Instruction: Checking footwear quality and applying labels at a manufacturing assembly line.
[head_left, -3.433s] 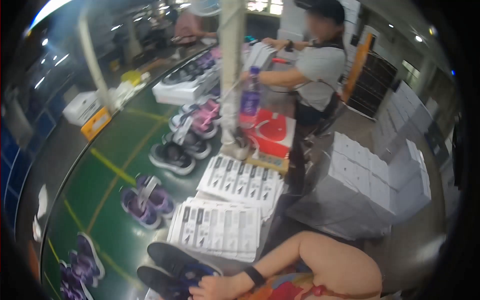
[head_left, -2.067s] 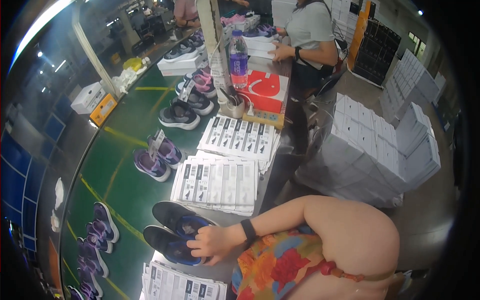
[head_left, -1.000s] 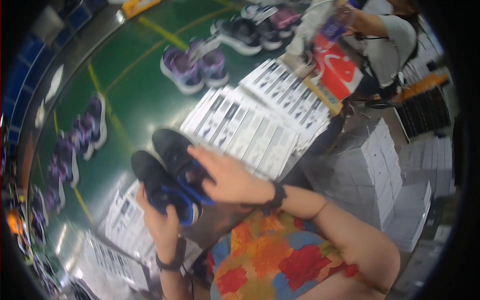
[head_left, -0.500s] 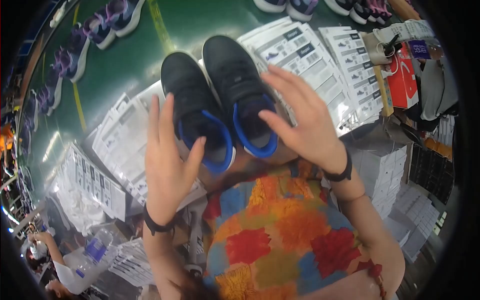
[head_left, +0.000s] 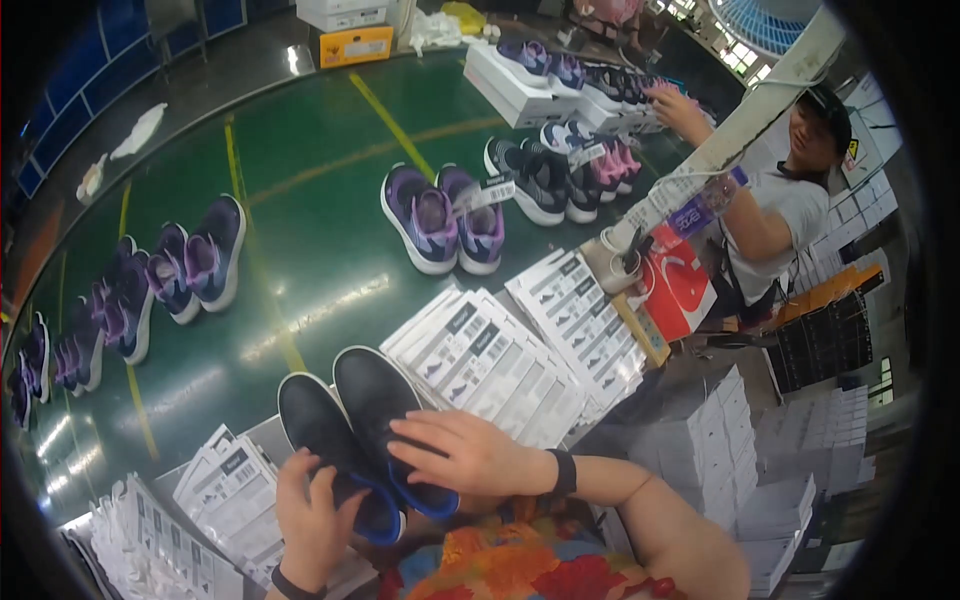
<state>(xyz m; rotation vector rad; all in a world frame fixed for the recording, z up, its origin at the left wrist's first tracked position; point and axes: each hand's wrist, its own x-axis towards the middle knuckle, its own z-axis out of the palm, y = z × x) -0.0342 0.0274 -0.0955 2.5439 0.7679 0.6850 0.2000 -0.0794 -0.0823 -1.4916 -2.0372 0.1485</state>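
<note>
A pair of black shoes (head_left: 375,400) with blue collar linings stands side by side at the near edge of the green table, toes pointing away from me. At the outer side of the left shoe is my left hand (head_left: 312,525), fingers apart and curved toward it. My right hand (head_left: 475,455) reaches in from the right, its spread fingers lying over the upper of the right shoe and covering part of it. Neither hand visibly grips anything; whether the left fingertips touch the shoe I cannot tell. Printed label sheets (head_left: 480,360) lie right of the shoes, more sheets (head_left: 235,485) to the left.
Purple sneakers (head_left: 215,255) line the left of the green table (head_left: 330,300). A tagged purple pair (head_left: 435,220) and several other shoes stand farther back, near white boxes (head_left: 510,90). A co-worker (head_left: 770,220) stands beyond a post (head_left: 750,135) at right. White cartons (head_left: 710,430) are stacked at right.
My view has lifted and now takes in more of the table and a co-worker. My right hand has come onto the right shoe; the left stays beside the left shoe.
</note>
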